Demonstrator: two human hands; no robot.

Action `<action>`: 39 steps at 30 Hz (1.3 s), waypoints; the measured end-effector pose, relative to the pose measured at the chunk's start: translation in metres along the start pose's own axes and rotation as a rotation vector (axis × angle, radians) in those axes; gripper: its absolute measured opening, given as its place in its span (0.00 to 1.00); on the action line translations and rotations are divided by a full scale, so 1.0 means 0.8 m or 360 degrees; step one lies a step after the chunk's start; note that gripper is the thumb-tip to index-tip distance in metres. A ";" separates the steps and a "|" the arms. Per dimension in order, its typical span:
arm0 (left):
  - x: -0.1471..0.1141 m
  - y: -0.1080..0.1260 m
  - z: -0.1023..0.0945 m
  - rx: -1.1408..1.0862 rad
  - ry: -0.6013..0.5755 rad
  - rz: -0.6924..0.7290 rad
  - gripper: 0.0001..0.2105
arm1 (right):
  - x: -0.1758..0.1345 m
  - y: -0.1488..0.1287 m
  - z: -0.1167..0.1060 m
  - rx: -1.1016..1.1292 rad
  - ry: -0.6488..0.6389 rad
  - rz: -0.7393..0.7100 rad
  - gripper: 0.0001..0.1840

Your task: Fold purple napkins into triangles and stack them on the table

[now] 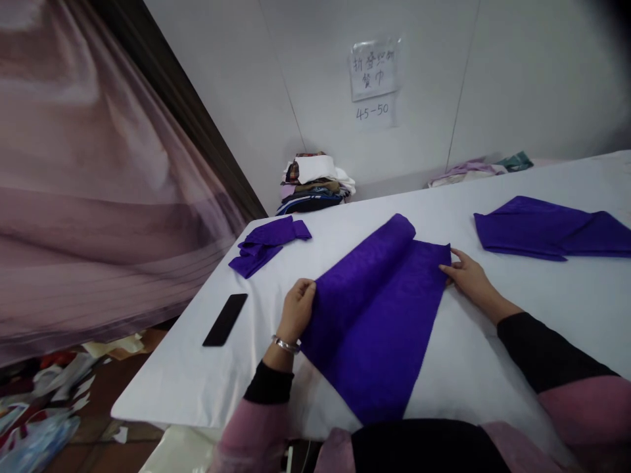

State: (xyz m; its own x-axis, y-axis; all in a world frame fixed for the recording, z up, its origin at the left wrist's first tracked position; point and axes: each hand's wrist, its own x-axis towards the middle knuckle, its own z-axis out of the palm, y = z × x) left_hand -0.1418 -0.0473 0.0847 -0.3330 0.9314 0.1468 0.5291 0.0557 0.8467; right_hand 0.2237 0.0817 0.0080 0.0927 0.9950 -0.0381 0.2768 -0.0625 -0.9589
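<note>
A purple cloth napkin (379, 315) lies partly folded on the white-covered table, its near corner pointing toward my body. Along its upper left runs a thick, rounded fold. My left hand (298, 305), with a silver bangle at the wrist, pinches the left end of that fold. At the napkin's far right corner, my right hand (463, 276) grips the edge between thumb and fingers. Both hands are closed on the same cloth, and the palms are turned out of sight.
A folded purple cloth (266, 243) lies at the back left, another purple cloth (547, 230) at the right. A black phone-like slab (225, 320) rests near the left edge of the table (167, 387). Clothes are stacked (315, 184) behind; a pink curtain (89, 197) hangs left.
</note>
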 end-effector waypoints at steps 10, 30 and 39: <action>0.120 -0.115 -0.068 0.0767 0.0346 -0.0487 0.08 | -0.003 -0.004 -0.013 0.0376 -0.0026 0.0105 0.47; -0.144 -0.021 0.073 0.0731 -0.1061 0.1181 0.21 | 0.015 0.001 -0.053 0.0912 0.0105 0.0396 0.07; -0.130 -0.017 0.051 0.0233 -0.0628 0.0896 0.08 | -0.013 0.013 -0.078 0.0569 -0.0055 0.0304 0.20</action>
State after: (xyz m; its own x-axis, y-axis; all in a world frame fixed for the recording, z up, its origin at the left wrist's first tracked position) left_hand -0.0822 -0.1303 0.0369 0.3155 0.8924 0.3225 0.6471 -0.4510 0.6147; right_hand 0.2853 0.0658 0.0161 0.0762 0.9705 -0.2286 -0.0931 -0.2214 -0.9707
